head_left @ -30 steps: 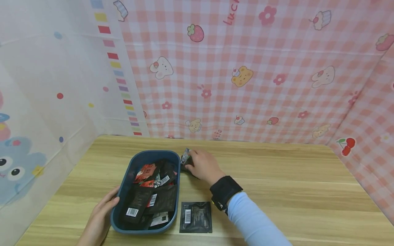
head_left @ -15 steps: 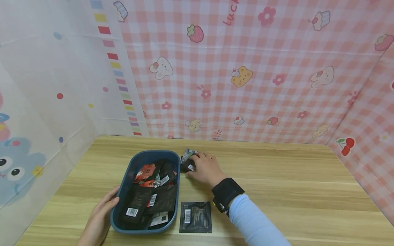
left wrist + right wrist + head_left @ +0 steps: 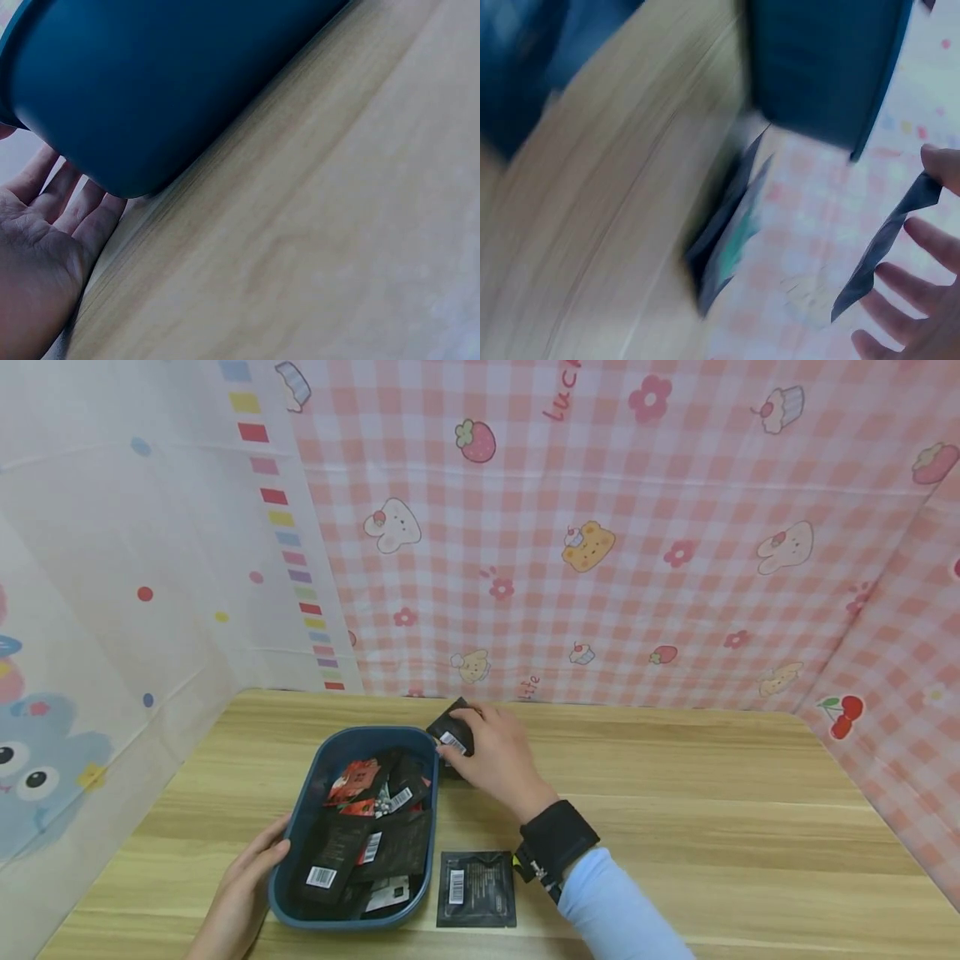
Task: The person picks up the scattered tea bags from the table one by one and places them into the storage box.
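Note:
Between thumb and fingers, my right hand (image 3: 504, 762) pinches a black sachet (image 3: 453, 733) with a white barcode label, at the bin's far right corner. The right wrist view shows this sachet (image 3: 885, 236) edge-on and slightly bent, raised off the table. Lower down, more dark sachets (image 3: 721, 232) lean beside the bin, mostly hidden by the hand in the head view. My left hand (image 3: 242, 881) rests on the left side of the blue bin (image 3: 352, 925), fingers extended along its wall in the left wrist view. Several black, red and white sachets (image 3: 397, 847) lie inside.
Another black sachet (image 3: 487, 893) lies flat on the wooden table (image 3: 697, 827), right of the bin's near end. A pink checked cloth (image 3: 525, 485) hangs behind the table, and a white patterned cloth (image 3: 187, 543) hangs along the left.
The right hand takes hold of a black sachet from the small pile beside the bin and lifts it up toward the far rim. The left hand and bin stay put.

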{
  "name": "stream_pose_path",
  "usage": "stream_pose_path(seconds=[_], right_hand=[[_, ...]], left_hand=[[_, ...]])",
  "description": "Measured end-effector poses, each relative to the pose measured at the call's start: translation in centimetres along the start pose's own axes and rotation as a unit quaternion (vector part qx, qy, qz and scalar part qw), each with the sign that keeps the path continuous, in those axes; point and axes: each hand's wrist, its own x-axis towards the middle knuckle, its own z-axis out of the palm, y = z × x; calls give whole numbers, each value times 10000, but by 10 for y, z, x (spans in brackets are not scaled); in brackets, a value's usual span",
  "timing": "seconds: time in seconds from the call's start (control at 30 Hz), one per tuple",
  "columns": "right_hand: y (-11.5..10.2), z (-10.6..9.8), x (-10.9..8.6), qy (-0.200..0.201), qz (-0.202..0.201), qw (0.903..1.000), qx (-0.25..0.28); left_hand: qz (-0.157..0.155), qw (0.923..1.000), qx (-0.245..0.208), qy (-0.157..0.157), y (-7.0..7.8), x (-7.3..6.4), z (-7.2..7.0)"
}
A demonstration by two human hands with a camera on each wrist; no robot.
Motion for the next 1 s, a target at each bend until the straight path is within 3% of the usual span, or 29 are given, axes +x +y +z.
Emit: stream_pose_path(seconds=[0.1,0.27,0.37,0.63,0.87,1.0], right_hand=[[-15,0,-4,-164,-498,9986,1],[-39,4,-15,-1190,-1169,9860,-73],[-51,8,-18,-1494,-1377,9789,-199],[-72,17,-20,-1815,-1546,9708,-265],[-75,17,-18,-1913,-1412,9713,-102],[-68,10,-16,-2098,-1222,9690,447]], left_hand=[[-12,10000,19,-25,1,0,0],[33,9997,227,-64,-5,1,-1],[24,9995,307,-50,-9,2,-1],[5,9999,165,-19,-8,2,-3],[78,9996,255,-47,-7,0,-6],[208,9996,186,-72,-9,1,-4]])
